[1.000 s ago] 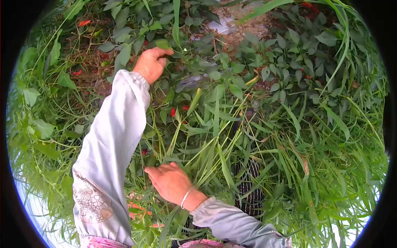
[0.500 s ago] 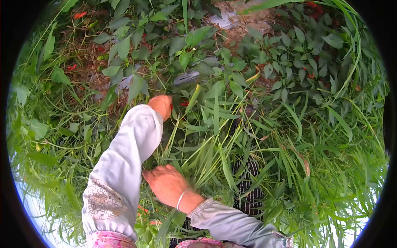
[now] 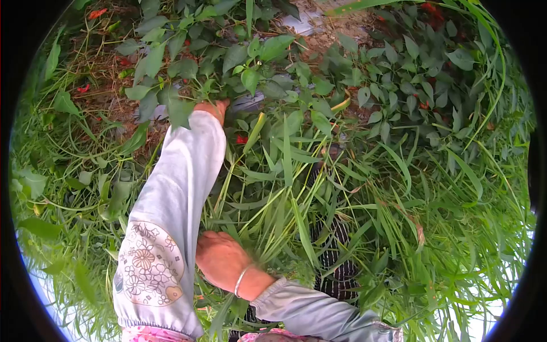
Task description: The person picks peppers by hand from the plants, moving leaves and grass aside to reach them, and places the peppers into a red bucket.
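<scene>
My left hand [image 3: 212, 108] reaches forward among the pepper plant leaves [image 3: 179, 111]. Leaves cover most of it, so its fingers are hidden. Just below and right of it, a red chili pepper [image 3: 242, 139] shows between the stems. Nearer to me, my right hand [image 3: 223, 261] is beside the left sleeve [image 3: 188, 171], its back turned up and a pale bracelet [image 3: 241, 280] round the wrist. The fingers of that hand curl under, and whatever they may hold is out of sight.
Tall grass [image 3: 290, 211] leans over my dark striped trouser leg [image 3: 336, 256]. More red peppers [image 3: 83, 88] hang at the far left. Bare soil [image 3: 336, 28] and a piece of plastic film [image 3: 305, 23] lie between the plants at the top.
My left hand has moved forward, from beside the red pepper into the leaves. My right hand has shifted slightly left and down, still curled.
</scene>
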`<state>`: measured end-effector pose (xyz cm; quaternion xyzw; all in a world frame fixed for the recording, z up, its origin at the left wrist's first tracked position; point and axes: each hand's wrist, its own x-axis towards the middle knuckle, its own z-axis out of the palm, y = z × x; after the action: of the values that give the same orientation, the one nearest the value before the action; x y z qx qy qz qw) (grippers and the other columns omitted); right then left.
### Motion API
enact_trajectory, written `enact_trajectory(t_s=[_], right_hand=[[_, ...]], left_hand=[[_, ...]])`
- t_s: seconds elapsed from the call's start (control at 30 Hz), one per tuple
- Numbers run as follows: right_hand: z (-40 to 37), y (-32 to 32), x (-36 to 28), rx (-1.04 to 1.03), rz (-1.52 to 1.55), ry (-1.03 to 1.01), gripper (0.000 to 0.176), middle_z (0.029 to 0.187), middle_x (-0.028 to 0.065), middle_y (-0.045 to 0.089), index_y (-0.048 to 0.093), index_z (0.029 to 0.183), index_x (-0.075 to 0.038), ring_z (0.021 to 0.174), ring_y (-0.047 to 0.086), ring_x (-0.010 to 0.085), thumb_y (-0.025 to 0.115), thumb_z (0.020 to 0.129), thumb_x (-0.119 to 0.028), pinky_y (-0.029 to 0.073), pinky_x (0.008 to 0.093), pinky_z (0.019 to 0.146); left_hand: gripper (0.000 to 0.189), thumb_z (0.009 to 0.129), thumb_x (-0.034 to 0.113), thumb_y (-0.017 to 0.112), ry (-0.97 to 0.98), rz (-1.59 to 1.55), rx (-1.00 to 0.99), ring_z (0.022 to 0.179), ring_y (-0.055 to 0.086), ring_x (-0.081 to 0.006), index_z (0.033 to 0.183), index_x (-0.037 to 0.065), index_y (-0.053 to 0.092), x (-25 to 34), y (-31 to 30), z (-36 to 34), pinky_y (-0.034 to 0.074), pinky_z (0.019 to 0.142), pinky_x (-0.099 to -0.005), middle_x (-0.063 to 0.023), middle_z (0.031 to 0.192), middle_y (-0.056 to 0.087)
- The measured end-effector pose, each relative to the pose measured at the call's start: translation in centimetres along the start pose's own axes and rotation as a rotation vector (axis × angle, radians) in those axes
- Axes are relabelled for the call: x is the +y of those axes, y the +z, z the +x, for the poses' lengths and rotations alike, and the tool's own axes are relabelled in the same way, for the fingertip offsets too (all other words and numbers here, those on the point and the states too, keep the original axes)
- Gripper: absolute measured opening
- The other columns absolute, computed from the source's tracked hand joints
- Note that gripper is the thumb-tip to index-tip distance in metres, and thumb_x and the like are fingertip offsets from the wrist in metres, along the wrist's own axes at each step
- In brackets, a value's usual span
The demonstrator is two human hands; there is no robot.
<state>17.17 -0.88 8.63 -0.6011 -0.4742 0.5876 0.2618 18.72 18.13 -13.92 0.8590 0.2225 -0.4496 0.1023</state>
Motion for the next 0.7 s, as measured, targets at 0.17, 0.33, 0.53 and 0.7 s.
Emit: enact_trajectory(t_s=[0.17, 0.33, 0.53, 0.7], right_hand=[[0.1, -0.3, -0.2, -0.021, 0.02, 0.004, 0.017, 0.084, 0.0126, 0.057, 0.06, 0.082, 0.0, 0.09, 0.055, 0.0272, 0.054, 0.069, -0.01, 0.046, 0.0373, 0.079], [0.2, -0.1, -0.4, -0.01, -0.028, 0.067, 0.014, 0.083, 0.0122, 0.059, 0.062, 0.074, -0.001, 0.088, 0.055, 0.0264, 0.055, 0.064, -0.008, 0.046, 0.0371, 0.078], [0.3, 0.7, -0.3, -0.021, -0.001, 0.031, 0.016, 0.086, 0.0105, 0.059, 0.062, 0.08, -0.003, 0.092, 0.054, 0.0249, 0.055, 0.067, -0.009, 0.044, 0.0366, 0.08], [0.5, 0.2, -0.5, -0.061, 0.023, 0.046, 0.014, 0.088, 0.0103, 0.059, 0.061, 0.082, -0.005, 0.093, 0.055, 0.0256, 0.055, 0.071, -0.01, 0.044, 0.0377, 0.08]], left_hand=[[0.027, 0.075, 0.017, 0.064, 0.092, -0.659, 0.222, 0.09, 0.059, -0.0326, 0.101, 0.012, 0.059, 0.9, 2.7, 0.4, 0.046, 0.079, -0.0409, -0.0185, 0.09, 0.062], [0.018, 0.079, 0.022, 0.058, 0.09, -0.967, 0.284, 0.065, 0.055, -0.0297, 0.085, 0.005, 0.059, 3.7, 1.0, -3.3, 0.042, 0.062, -0.0391, -0.016, 0.071, 0.059], [0.018, 0.079, 0.011, 0.05, 0.001, -0.713, 0.377, 0.08, 0.059, -0.0418, 0.091, 0.001, 0.06, 5.0, -4.3, -10.2, 0.046, 0.072, -0.0474, -0.0248, 0.081, 0.061], [0.016, 0.079, 0.015, 0.049, 0.028, -0.584, 0.287, 0.072, 0.058, -0.0416, 0.084, 0.003, 0.058, 3.1, -4.7, -12.3, 0.046, 0.068, -0.0486, -0.0226, 0.074, 0.06]])
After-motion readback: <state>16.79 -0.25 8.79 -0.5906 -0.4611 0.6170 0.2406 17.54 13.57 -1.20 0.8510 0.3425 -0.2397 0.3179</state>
